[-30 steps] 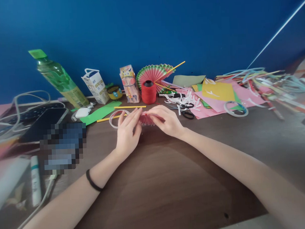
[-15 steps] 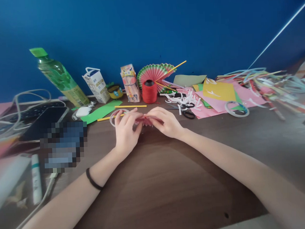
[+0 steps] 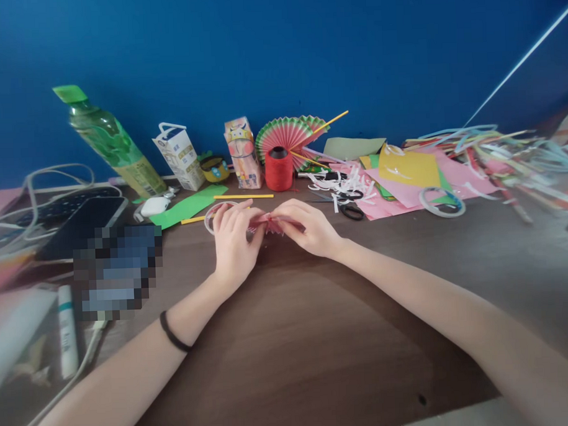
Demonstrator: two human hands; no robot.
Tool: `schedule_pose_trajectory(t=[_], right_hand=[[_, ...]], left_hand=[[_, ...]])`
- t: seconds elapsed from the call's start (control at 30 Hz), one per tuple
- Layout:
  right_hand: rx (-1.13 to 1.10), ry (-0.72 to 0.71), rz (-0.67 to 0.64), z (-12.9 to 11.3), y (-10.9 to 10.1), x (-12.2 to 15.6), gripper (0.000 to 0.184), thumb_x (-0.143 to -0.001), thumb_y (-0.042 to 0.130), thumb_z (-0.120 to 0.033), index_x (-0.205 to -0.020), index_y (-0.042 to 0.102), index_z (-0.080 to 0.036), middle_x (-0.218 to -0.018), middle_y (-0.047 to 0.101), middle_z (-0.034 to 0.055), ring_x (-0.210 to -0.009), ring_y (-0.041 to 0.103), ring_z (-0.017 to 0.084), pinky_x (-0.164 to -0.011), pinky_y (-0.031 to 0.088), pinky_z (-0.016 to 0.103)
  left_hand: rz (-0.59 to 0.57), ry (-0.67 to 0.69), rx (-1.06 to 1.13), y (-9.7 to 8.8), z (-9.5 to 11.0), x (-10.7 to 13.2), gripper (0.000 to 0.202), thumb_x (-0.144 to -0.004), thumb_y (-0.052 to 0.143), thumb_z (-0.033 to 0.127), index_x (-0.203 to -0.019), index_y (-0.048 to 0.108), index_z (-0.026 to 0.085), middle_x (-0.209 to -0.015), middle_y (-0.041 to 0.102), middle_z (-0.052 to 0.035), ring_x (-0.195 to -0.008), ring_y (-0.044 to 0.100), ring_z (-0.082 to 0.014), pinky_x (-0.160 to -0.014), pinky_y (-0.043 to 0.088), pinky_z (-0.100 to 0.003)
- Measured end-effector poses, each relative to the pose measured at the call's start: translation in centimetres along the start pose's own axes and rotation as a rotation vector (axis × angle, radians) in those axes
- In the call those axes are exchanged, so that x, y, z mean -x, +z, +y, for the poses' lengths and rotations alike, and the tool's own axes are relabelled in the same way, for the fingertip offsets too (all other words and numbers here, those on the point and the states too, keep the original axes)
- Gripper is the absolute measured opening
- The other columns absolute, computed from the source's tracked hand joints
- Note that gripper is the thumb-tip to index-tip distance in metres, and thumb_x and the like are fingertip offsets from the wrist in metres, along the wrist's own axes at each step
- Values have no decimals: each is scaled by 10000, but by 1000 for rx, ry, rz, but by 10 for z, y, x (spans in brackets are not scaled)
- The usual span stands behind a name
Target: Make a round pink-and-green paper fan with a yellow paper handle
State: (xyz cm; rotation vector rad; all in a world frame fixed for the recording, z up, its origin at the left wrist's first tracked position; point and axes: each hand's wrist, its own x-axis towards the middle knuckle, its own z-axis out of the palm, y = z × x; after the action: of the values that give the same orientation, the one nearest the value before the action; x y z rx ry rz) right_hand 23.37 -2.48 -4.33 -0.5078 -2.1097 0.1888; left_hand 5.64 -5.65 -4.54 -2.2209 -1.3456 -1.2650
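Observation:
Between my fingertips is a small pleated piece of pink paper (image 3: 274,225), mostly covered by the hands. My left hand (image 3: 235,242) pinches its left side, thumb below and the other fingers curled over. From the right, my right hand (image 3: 310,227) grips the other side between thumb and fingers. A roll of tape (image 3: 210,220) lies partly behind the left hand, near two yellow sticks (image 3: 244,197). Just beyond the hands stands a red spool of thread (image 3: 279,171). Behind the spool are pleated paper fans (image 3: 284,135) in pink and green, with yellow sticks.
Black-handled scissors (image 3: 352,210) lie by white paper shreds (image 3: 343,183). Coloured paper sheets (image 3: 410,171) and another tape roll (image 3: 442,202) are at right. Toward the left are a green bottle (image 3: 109,141), a carton (image 3: 179,156), green paper (image 3: 188,207), a phone (image 3: 82,226) and a marker (image 3: 67,332).
The left hand's fingers have curled slightly closer over the pleated paper. The right hand keeps its grip, and the things on the table stay in place.

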Motion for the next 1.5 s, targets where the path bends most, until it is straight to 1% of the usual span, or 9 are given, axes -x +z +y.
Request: schedule_pose_trajectory(t=[0.23,0.4,0.63,0.8,0.9,1.0,1.1,1.33,1.5], right_hand=[[-34,18,-9,1,0,1,176,-870,468,-134,-1006,561,-195,-947,625,60,-899,584,156,-807,496,308],[-105,81,-39,0,-1,1,176,-871,476,-145,-1017,566,-188,-951,606,62,-906,578,154,-823,483,309],[-187,139,-45,-1,-3,-1,144,-864,502,-176,-987,576,-180,-941,599,58,-898,569,156,-828,462,311],[-305,251,-47,-3,-6,-5,130,-823,562,-188,-947,602,-189,-919,607,35,-877,572,146,-834,454,313],[-396,351,-111,-4,-10,-9,131,-800,597,-224,-928,597,-196,-885,599,15,-824,572,131,-773,466,293],[-539,453,-234,-3,-16,-12,176,-788,624,-281,-929,581,-184,-814,599,-3,-712,563,106,-682,465,262],[-630,503,-298,-2,-19,-14,210,-782,636,-305,-933,573,-173,-779,604,-8,-664,554,94,-650,457,250],[-682,515,-242,1,-17,-11,253,-766,656,-332,-935,573,-165,-775,613,0,-628,553,83,-573,458,220],[-645,499,-165,3,-13,-9,277,-735,686,-322,-934,569,-169,-831,623,6,-676,583,87,-620,494,229]], left_hand=[[17,93,-27,0,0,0,145,-839,539,173,-970,554,233,-905,671,-17,-1016,594,-194,-987,361,-421],[10,90,10,0,0,0,117,-845,517,162,-925,561,236,-879,662,-13,-1003,596,-190,-978,366,-420],[-1,75,25,0,0,0,144,-851,513,161,-967,554,236,-943,674,-19,-1000,596,-189,-973,373,-419],[18,94,39,0,-1,0,150,-847,526,165,-981,531,231,-954,672,-23,-986,605,-187,-956,391,-416],[14,124,48,0,-1,-1,140,-844,521,145,-956,541,227,-921,675,-21,-1000,603,-192,-960,382,-419],[-12,128,48,-1,0,0,145,-851,502,138,-933,568,238,-900,683,-12,-1012,605,-193,-970,366,-425],[-22,125,59,-1,1,0,141,-854,500,142,-899,587,243,-888,695,1,-1018,608,-190,-978,356,-422],[4,26,97,-3,3,-2,84,-839,546,175,-835,605,236,-865,717,13,-1009,620,-195,-959,377,-422],[35,-18,151,-2,2,-2,62,-832,572,199,-800,613,234,-865,726,14,-986,636,-189,-953,382,-424]])
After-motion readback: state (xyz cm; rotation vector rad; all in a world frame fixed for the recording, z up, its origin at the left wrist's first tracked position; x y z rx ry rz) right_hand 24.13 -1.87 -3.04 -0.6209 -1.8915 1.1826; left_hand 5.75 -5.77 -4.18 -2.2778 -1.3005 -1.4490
